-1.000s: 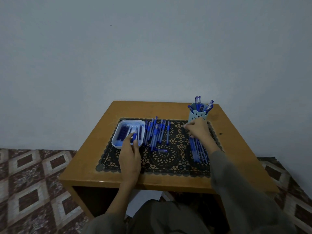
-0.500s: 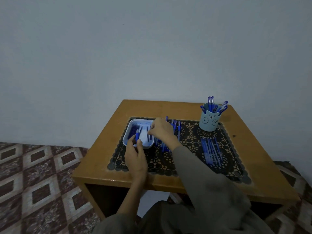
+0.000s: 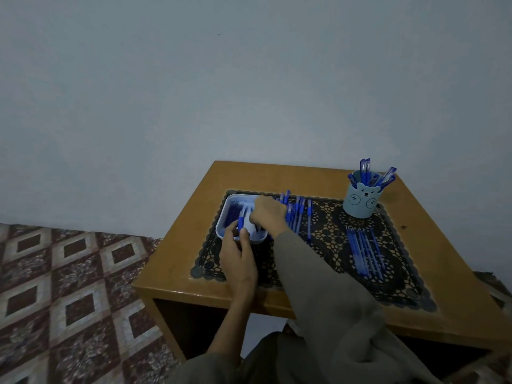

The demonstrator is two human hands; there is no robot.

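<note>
A white tray (image 3: pixel 225 214) with dark blue pen parts sits at the left end of a black lace mat (image 3: pixel 329 245). My left hand (image 3: pixel 238 256) holds a blue pen (image 3: pixel 241 220) upright over the tray's near edge. My right hand (image 3: pixel 267 213) reaches into the tray, its fingers curled down among the parts; what they touch is hidden. A row of capped blue pens (image 3: pixel 300 214) lies just right of the tray. A second row of uncapped pens (image 3: pixel 365 252) lies on the mat's right half.
A pale blue bear-faced cup (image 3: pixel 361 202) holding several blue pens stands at the table's back right. The small wooden table (image 3: pixel 454 261) stands against a plain wall. Patterned floor tiles (image 3: pixel 69 300) lie to the left.
My right hand left the pens near the cup and crossed to the tray. My left hand lifted a pen at the tray's edge. The view swung left.
</note>
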